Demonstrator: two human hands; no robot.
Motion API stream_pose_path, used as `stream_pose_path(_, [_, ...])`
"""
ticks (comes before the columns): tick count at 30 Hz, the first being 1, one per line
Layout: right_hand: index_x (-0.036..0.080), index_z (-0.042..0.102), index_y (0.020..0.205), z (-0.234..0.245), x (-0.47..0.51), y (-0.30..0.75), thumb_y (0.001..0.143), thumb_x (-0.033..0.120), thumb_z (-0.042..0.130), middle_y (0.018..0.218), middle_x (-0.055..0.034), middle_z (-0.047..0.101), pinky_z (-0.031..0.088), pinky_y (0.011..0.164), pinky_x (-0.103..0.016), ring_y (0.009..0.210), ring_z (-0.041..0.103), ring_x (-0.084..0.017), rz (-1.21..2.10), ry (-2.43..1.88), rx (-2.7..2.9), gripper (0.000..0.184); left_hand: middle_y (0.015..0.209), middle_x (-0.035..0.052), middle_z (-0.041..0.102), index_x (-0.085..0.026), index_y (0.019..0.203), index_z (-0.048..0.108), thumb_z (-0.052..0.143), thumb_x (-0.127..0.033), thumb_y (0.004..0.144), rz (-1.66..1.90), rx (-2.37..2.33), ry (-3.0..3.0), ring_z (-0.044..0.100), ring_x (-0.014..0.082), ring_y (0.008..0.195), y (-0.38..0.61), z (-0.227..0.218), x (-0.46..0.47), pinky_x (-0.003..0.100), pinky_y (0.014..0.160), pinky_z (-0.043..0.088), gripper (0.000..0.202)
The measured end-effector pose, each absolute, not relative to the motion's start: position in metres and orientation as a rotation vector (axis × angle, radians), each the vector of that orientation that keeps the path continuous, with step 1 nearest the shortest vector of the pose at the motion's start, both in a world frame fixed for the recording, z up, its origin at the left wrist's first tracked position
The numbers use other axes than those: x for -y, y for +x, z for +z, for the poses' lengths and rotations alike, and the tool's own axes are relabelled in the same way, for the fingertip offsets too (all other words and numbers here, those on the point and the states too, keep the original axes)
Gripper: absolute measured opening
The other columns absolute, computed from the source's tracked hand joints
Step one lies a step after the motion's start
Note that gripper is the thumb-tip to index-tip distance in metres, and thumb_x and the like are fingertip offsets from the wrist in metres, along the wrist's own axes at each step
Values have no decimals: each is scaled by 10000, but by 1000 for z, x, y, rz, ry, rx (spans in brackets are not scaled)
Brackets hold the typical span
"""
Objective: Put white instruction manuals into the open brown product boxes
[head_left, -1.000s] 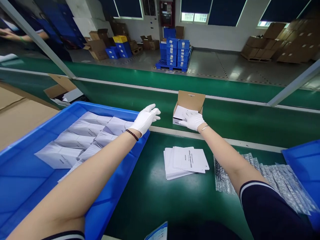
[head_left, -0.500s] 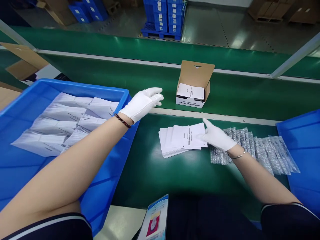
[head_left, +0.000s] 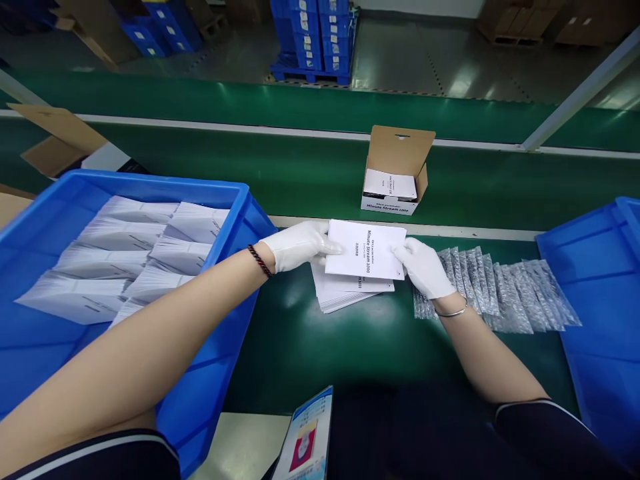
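Note:
Between my two white-gloved hands is a white booklet (head_left: 367,250) printed "Minute Stream 1000", raised over a pile of like booklets (head_left: 345,299) on the green bench. My left hand (head_left: 303,248) is closed on its left edge, thumb on top. At the right edge, my right hand (head_left: 423,265) pinches it with the fingertips. Behind the booklet stands an open carton (head_left: 389,204), its brown lid up and a white booklet lying inside. Just right of my right hand lie several clear bubble bags (head_left: 500,293) in overlapping rows.
A blue bin (head_left: 195,190) on the left holds several stacks of white booklets (head_left: 125,240). Another blue bin (head_left: 595,267) stands at the right edge. A white rail (head_left: 465,231) crosses the bench behind the pile. An open brown carton (head_left: 65,133) sits at the back left.
My left hand has moved right and down from beside the bin and taken hold of the booklet. My right hand has lifted the top booklet off the pile. The view has shifted slightly.

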State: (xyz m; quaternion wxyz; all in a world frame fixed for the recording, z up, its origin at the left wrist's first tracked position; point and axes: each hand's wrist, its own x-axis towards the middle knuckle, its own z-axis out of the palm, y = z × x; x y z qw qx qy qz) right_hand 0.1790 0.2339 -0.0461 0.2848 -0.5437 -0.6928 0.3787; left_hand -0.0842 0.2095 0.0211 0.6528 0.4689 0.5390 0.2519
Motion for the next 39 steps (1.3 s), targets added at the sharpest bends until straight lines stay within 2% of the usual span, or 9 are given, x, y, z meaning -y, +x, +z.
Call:
stream_pose_path(4, [223,635,1172,-43,-222,171,919,484,458,1101,-55,666,508,826,-405,982,605,-304,810,-1487,1922,405,744,57,669,-144,952,694,819,-250,534,625,-1429,1113,582,179,646,-80,16,-210,257,507,414,449])
stream_pose_path(10, [144,232,1529,-41,-197,162,946,517,443,1178,-149,625,502,843,-469,982,612,-366,696,-1683,2043,723,662,49,623,-150,674,610,819,-193,539,595,-1576,1099,559,167,584,-77,11,-208,269,495,413,253])
stream_pose_path(13, [175,418,1434,-48,-196,161,933,472,475,1425,-135,437,457,963,-471,1206,498,-348,684,-1513,2063,586,667,42,625,-155,675,608,810,-182,561,576,-1558,1069,552,152,567,-75,9,-207,256,479,408,234])
stream_pose_path(15, [186,632,1107,-55,-200,162,908,451,512,1483,-103,361,386,1050,-466,1298,408,-324,700,-1414,1993,352,644,38,619,-148,660,617,814,-172,563,533,-1546,1050,531,137,535,-75,8,-207,251,473,403,221])
stream_pose_path(18, [205,572,810,-63,-209,168,876,443,520,1390,-109,480,401,1025,-483,1219,486,-311,868,-1402,1810,253,572,39,592,-142,602,608,851,-191,545,448,-1539,987,508,129,486,-76,6,-208,243,453,377,254])
stream_pose_path(25, [210,508,858,-70,-214,188,862,548,477,884,-69,640,499,720,-427,859,599,-297,1088,-1512,1598,340,653,115,663,-161,577,642,799,-500,611,77,-1528,1164,591,199,511,-88,1,-211,271,479,405,376])
stream_pose_path(30, [203,511,974,-74,-215,198,899,522,462,1052,-89,627,506,825,-432,990,589,-292,1060,-1411,1479,332,905,138,704,-171,908,717,721,-580,672,216,-1877,1639,644,360,945,-87,12,-210,380,823,479,472])
stream_pose_path(34, [207,489,1066,-62,-215,191,937,503,417,1170,-104,604,516,873,-435,1085,568,-290,1031,-1338,1476,330,1239,106,625,-203,1288,567,712,-511,734,553,-1377,1504,588,298,1125,-73,21,-205,367,956,461,650])
stream_pose_path(39, [205,547,1003,-21,-219,197,978,473,373,1045,-80,649,539,771,-390,930,626,-260,879,-1214,1681,320,1116,88,679,-166,1069,681,756,-375,726,759,-1320,1314,632,284,1033,-66,24,-202,374,902,521,409])
